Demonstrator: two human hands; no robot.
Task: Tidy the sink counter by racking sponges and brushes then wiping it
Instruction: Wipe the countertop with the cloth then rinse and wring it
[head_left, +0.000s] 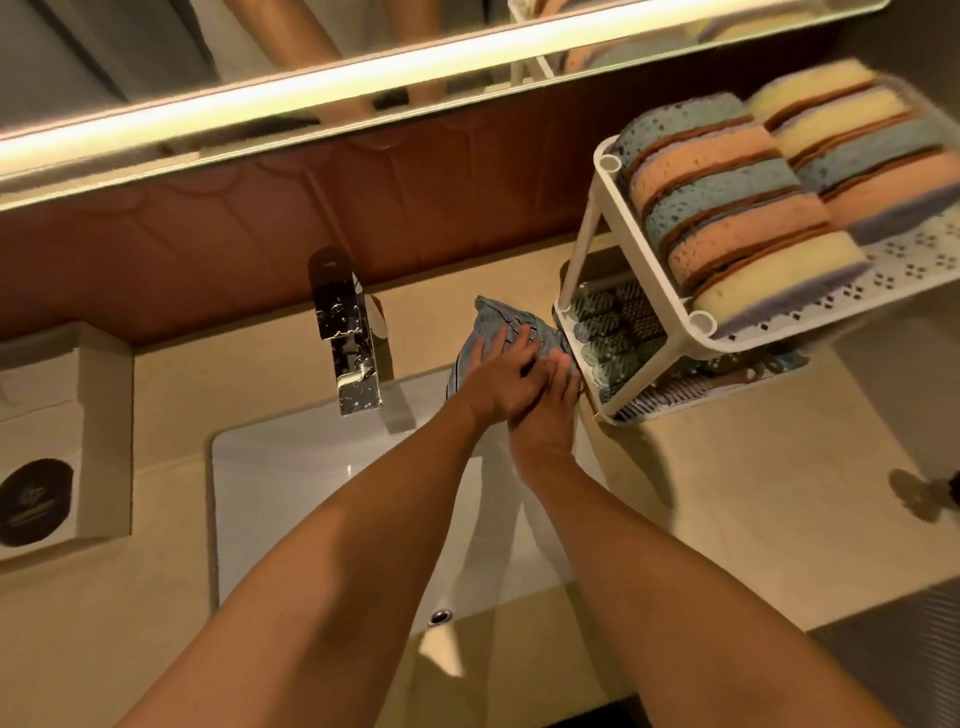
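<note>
A grey-blue cloth (497, 317) lies bunched on the beige counter (727, 493) behind the sink, between the tap and the rack. My left hand (501, 371) presses flat on the cloth with fingers spread. My right hand (550, 397) lies beside it, partly under the left, fingers on the cloth's right edge next to the rack's foot. The white two-tier rack (670, 306) stands at the right. Its top shelf holds several sponges (727, 208) on edge in blue, orange and yellow. Dark scrubbers or brushes (613, 322) fill the lower shelf.
A chrome tap (348, 338) stands behind the white sink basin (311, 493). A beige box (57, 436) with a dark round label sits at the left. A lit mirror edge (311, 88) runs along the top. A dark object (953, 488) pokes in at the right edge.
</note>
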